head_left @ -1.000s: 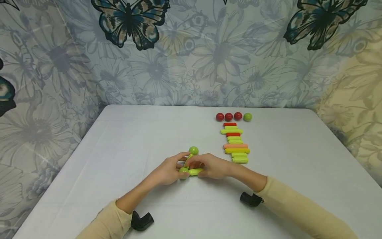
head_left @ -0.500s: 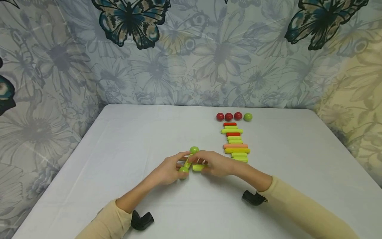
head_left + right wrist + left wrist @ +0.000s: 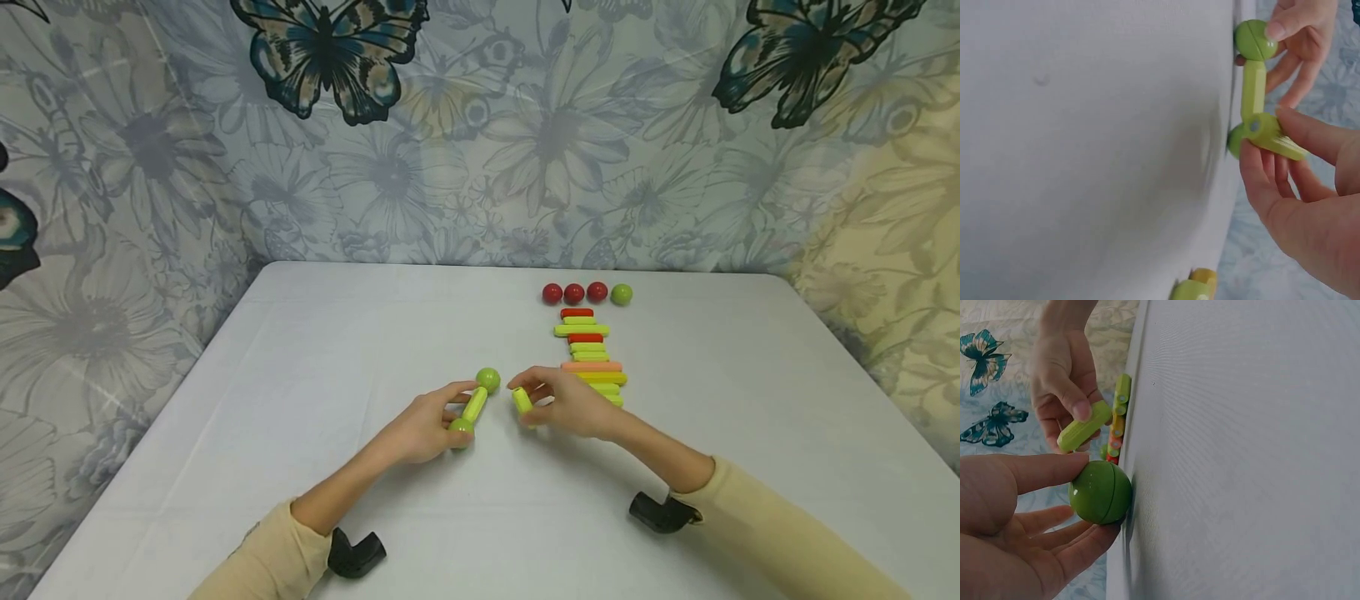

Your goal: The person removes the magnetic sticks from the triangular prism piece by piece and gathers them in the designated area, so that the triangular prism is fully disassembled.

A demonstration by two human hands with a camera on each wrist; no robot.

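Note:
Two glossy green balls, a near one [image 3: 461, 428] and a far one [image 3: 488, 380], stand at the ends of a yellow-green rod [image 3: 475, 405] at mid-table. My left hand [image 3: 422, 428] grips the near ball between thumb and fingers, as the left wrist view confirms on the green ball [image 3: 1100, 492]. To the right, my right hand [image 3: 576, 403] pinches a second yellow-green rod [image 3: 522, 402], tilted and apart from the balls. A pale round spot shows on this rod's end [image 3: 1254, 126] in the right wrist view.
Past my right hand lies a column of red, orange, yellow [image 3: 600, 378] and yellow-green rods, partly covered by that hand. Behind it several red balls [image 3: 574, 293] and one green ball [image 3: 622, 294] form a row. Patterned walls border the white table [image 3: 360, 333].
My right hand has drawn its rod from beside the near green ball to the right and tilted it. My left hand has stayed on the near ball.

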